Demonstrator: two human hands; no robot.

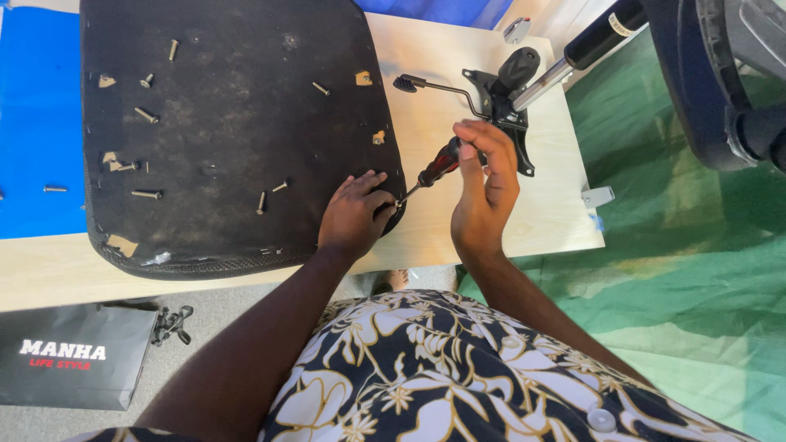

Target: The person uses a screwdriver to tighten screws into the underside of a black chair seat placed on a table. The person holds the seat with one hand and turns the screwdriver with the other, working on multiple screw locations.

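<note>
Head view: right hand wraps 1 red-black screwdriver, left hand pinches its tip on the seat pad; roughly 10 screws there; 1 black rectangular bag lower left.

The person wears a dark navy garment printed with large cream flowers and leaves outlined in tan. A pale round button sits on its front. Both forearms are bare, with no sleeves, watch or rings visible.
</note>
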